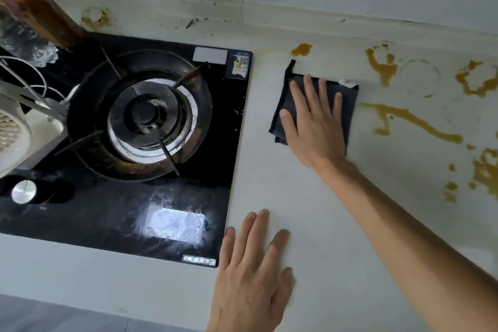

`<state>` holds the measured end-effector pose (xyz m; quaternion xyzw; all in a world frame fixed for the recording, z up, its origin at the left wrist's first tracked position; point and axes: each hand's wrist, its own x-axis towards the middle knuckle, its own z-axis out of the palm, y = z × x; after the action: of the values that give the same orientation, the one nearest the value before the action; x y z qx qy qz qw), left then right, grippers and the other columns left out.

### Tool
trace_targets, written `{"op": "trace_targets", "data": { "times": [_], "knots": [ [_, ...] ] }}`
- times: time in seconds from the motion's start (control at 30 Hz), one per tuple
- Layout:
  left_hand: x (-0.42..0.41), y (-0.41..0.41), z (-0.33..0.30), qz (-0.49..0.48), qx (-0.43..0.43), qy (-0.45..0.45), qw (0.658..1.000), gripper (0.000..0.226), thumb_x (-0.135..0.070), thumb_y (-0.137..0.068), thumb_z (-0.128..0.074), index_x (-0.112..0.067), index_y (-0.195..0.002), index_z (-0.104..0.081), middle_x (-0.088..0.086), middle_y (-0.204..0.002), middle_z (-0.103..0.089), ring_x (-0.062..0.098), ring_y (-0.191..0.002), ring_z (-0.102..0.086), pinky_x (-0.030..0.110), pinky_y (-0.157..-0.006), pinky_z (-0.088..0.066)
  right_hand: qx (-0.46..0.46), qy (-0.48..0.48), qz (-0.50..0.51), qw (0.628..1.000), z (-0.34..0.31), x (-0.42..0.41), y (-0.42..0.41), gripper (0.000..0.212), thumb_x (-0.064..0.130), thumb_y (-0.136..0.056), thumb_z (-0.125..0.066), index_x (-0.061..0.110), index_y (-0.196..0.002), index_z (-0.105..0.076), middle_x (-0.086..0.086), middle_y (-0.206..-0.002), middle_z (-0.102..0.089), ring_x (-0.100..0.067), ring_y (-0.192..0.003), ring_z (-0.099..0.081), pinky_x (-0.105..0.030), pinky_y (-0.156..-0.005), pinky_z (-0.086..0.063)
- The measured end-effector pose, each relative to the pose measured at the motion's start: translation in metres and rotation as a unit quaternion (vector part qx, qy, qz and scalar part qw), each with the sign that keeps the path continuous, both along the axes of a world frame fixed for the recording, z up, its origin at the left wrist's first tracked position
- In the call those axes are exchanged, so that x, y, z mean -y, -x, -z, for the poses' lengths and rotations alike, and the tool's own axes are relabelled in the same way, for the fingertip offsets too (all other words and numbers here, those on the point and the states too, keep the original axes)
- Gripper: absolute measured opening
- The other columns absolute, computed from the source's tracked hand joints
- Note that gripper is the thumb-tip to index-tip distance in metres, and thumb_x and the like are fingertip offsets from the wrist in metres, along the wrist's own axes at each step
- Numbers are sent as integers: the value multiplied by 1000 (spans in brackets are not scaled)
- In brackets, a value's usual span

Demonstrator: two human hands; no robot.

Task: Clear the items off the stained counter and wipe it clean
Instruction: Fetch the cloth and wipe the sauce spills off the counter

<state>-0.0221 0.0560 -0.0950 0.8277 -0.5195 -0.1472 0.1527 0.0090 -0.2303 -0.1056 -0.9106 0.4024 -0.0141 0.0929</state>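
A folded dark grey cloth [350, 105] lies flat on the white counter [310, 191], just right of the stove. My right hand [315, 121] presses on it with the palm down and the fingers spread toward the wall. My left hand [256, 272] rests flat on the counter near the front edge, fingers apart, holding nothing. Brown-yellow sauce stains [415, 121] streak the counter to the right of the cloth, with more blotches [485, 172] at the far right and a small spot [301, 49] just above the cloth.
A black glass gas stove [134, 121] with a burner fills the left side. A brown bottle with a red cap [35, 8] stands at its back left. A white fan [13, 127] with white cables sits at the far left. The wall runs along the back.
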Motion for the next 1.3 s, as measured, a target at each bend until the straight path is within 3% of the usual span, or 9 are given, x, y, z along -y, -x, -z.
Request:
{"op": "trace_targets", "data": {
  "times": [0.23,0.43,0.53,0.6,0.73,0.87,1.07,1.17,1.3],
  "knots": [
    [0,1,8,1,-1,-5,1000,62,-49,-71,-73,-31,-130,-68,7,-162,-46,27,-149,-44,52,-117,-33,-10,5,-78,997,0,31,-55,62,53,-108,-26,31,-165,-18,4,-174,-10,-22,-161,-6,-55,-128,-7],
    [3,-1,9,3,-9,-3,1000,58,-52,-67,-76,-34,-122,-73,7,-155,-54,24,-143,-49,51,-113,-37,-11,-6,36,999,2,67,-27,64,54,-108,-20,29,-166,-10,1,-174,-5,-24,-161,-2,-56,-128,-4],
    [9,-8,5,-3,-1,20,1000,48,-49,-74,-71,-32,-119,-76,6,-147,-62,25,-134,-56,51,-105,-43,-17,-12,27,999,0,46,-4,64,53,-108,-22,27,-166,-11,-1,-174,-5,-25,-161,-3,-56,-128,-7],
    [15,-13,2,-13,0,37,999,47,-46,-80,-67,-29,-122,-76,6,-145,-62,26,-130,-59,50,-101,-48,-6,-12,7,1000,-7,46,5,64,53,-108,-29,26,-165,-20,-1,-173,-15,-24,-159,-13,-54,-125,-15],
    [27,-26,-2,4,11,49,999,49,-41,-87,-62,-22,-131,-72,11,-152,-55,33,-140,-55,51,-109,-43,-13,18,29,999,-25,83,5,59,50,-105,-43,19,-155,-40,-5,-155,-47,-30,-142,-43,-51,-114,-31],
    [30,-30,1,5,11,41,999,51,-39,-86,-63,-20,-132,-72,14,-152,-55,38,-139,-56,54,-111,-43,-47,4,-1,999,-35,104,-4,54,55,-99,-54,17,-136,-55,-10,-136,-58,-35,-126,-54,-47,-107,-40],
    [28,-31,7,4,-12,55,998,53,-39,-81,-75,-21,-131,-72,11,-154,-53,34,-142,-50,49,-114,-37,-35,-123,30,991,-46,117,-6,51,56,-95,-64,17,-127,-59,-8,-125,-64,-29,-112,-60,-37,-83,-45],
    [29,-30,7,0,-22,56,998,52,-39,-80,-74,-22,-130,-72,10,-154,-52,33,-143,-50,47,-116,-35,40,-171,35,984,-62,118,-4,41,50,-90,-73,21,-119,-65,0,-112,-67,-21,-99,-61,-29,-77,-39],
    [29,-30,7,0,-27,51,998,51,-40,-82,-71,-23,-130,-71,10,-155,-52,34,-143,-51,47,-116,-35,198,-126,-30,972,-98,111,-5,30,39,-84,-80,23,-106,-68,18,-94,-66,0,-89,-57,-12,-74,-40]
  ]
}}
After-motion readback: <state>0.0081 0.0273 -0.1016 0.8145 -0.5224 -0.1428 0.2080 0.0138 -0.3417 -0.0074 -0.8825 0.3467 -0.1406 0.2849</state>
